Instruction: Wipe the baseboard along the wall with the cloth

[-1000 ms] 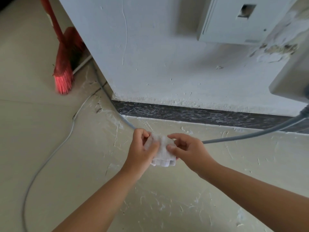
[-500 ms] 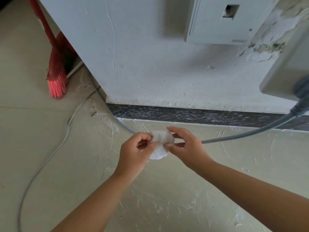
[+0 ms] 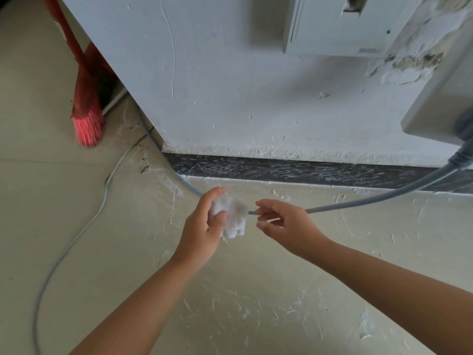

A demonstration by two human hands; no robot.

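While the left hand (image 3: 202, 226) grips the bunched white cloth (image 3: 234, 217) above the floor (image 3: 256, 303), the right hand (image 3: 284, 224) hovers beside it, fingers loosely curled and holding nothing. Beyond, the dark baseboard (image 3: 294, 170) appears untouched, so wiping seems not yet begun; its right end is cut off behind a grey cable (image 3: 384, 198).

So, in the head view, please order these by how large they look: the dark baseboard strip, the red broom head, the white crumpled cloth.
1. dark baseboard strip
2. red broom head
3. white crumpled cloth, though it is nearer the camera
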